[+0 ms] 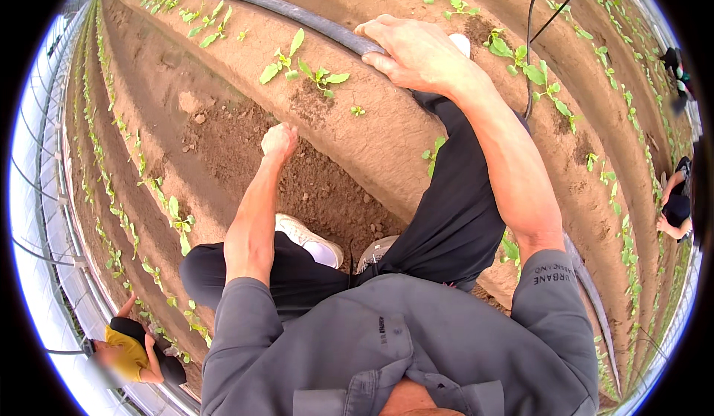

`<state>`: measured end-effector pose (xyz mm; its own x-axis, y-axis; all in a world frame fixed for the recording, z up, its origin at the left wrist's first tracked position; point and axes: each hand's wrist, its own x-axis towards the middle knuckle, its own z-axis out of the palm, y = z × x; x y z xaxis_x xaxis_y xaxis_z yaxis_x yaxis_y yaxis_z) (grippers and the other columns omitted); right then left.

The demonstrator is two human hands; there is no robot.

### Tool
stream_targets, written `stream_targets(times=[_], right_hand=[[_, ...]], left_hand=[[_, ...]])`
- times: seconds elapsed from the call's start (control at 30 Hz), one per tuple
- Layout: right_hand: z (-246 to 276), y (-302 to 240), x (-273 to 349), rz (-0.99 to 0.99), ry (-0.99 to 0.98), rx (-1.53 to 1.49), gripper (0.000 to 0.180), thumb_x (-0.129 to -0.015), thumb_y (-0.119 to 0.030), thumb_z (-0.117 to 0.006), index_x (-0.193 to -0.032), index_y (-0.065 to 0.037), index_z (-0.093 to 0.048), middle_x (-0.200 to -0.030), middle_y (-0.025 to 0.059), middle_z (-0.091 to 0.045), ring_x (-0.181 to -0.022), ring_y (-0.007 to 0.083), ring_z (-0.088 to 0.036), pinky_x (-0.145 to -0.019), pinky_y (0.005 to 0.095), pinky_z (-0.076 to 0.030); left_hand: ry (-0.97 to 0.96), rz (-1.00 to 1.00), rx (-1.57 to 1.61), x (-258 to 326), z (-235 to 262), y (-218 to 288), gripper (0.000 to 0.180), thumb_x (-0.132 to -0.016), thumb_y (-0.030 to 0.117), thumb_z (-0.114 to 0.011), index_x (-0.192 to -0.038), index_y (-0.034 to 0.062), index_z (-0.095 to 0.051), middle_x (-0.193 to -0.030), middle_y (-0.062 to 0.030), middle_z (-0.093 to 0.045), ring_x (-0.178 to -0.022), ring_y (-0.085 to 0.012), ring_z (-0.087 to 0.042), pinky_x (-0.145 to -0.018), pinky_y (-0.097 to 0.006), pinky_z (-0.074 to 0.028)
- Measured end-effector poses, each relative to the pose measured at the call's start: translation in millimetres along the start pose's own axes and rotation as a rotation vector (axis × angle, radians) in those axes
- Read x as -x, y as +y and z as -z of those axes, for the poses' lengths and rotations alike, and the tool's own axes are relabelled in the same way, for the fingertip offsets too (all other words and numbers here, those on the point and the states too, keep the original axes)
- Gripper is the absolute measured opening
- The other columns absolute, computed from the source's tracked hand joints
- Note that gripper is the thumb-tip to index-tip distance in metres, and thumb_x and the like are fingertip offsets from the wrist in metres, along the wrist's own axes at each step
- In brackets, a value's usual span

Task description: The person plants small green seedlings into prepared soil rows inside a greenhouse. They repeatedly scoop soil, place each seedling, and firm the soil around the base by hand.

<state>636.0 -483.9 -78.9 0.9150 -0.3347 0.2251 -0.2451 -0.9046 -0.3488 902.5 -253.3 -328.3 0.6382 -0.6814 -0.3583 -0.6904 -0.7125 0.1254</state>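
Note:
My right hand is closed around a dark grey hose lying along the soil ridge, its thumb and fingers on either side. A white rounded thing, mostly hidden, shows beside that wrist. My left hand is curled shut above the loose soil of the furrow; whatever its fingers may hold is hidden. Between the two hands, young green seedlings grow on the ridge. Another leafy seedling stands close by, with a tiny sprout nearer me.
I squat with my shoes in the furrow. More seedling rows run on both sides. Thin black lines hang at upper right. One person crouches at lower left, another at far right. Hose continues at lower right.

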Motion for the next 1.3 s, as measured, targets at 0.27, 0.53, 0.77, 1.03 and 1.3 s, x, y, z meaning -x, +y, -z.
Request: stream_targets(times=[0.27, 0.53, 0.77, 1.03, 1.3], right_hand=[[-1.3, 15.7, -9.1, -0.077, -0.356, 0.037, 0.038, -0.09, -0.026, -0.064, -0.12, -0.004, -0.058, -0.109, 0.0166, -0.065, -0.107, 0.0354, -0.061, -0.089, 0.0466, -0.049], [-13.4, 31.7, -22.0, -0.141, -0.556, 0.05, 0.032, -0.086, -0.03, -0.066, -0.107, -0.006, -0.068, -0.109, 0.0136, -0.068, -0.105, 0.0319, -0.063, -0.087, 0.0447, -0.051], [-22.7, 49.5, -28.4, -0.133, -0.607, 0.03, 0.045, -0.087, -0.032, -0.067, -0.124, -0.006, -0.06, -0.122, 0.0151, -0.063, -0.117, 0.032, -0.058, -0.095, 0.0432, -0.047], [-23.9, 46.2, -25.4, -0.204, -0.571, 0.039, 0.049, -0.091, -0.029, -0.065, -0.132, -0.004, -0.055, -0.112, 0.022, -0.068, -0.108, 0.0317, -0.064, -0.092, 0.0415, -0.049], [-29.6, 27.7, -6.0, -0.212, -0.283, 0.026, 0.045, -0.087, -0.022, -0.065, -0.127, -0.002, -0.058, -0.106, 0.0197, -0.07, -0.103, 0.0301, -0.067, -0.089, 0.0383, -0.051]], left_hand=[[-0.303, -0.102, -0.343, -17.2, 62.5, -46.0, 0.032, -0.085, 0.028, -0.067, -0.104, 0.0027, -0.069, -0.106, -0.0224, -0.068, -0.103, -0.0371, -0.066, -0.087, -0.044, -0.054], [-0.502, 0.153, 0.02, 28.6, 164.8, -115.2, 0.015, -0.084, 0.006, -0.058, -0.091, 0.0013, -0.07, -0.081, -0.0168, -0.07, -0.073, -0.0258, -0.071, -0.059, -0.038, -0.057], [-0.41, 0.12, 0.272, 81.0, 148.7, -156.9, 0.029, -0.077, 0.024, -0.069, -0.087, -0.0035, -0.068, -0.08, -0.0192, -0.069, -0.071, -0.027, -0.069, -0.066, -0.038, -0.055], [-0.117, -0.052, -0.1, 99.8, 163.2, -175.2, 0.031, -0.074, 0.027, -0.069, -0.083, -0.0024, -0.067, -0.084, -0.0225, -0.068, -0.083, -0.0347, -0.067, -0.075, -0.041, -0.053], [-0.05, -0.122, -0.365, 88.5, 158.2, -204.3, 0.017, -0.074, 0.014, -0.069, -0.085, 0.0012, -0.071, -0.087, -0.0125, -0.072, -0.082, -0.0275, -0.069, -0.066, -0.039, -0.054]])
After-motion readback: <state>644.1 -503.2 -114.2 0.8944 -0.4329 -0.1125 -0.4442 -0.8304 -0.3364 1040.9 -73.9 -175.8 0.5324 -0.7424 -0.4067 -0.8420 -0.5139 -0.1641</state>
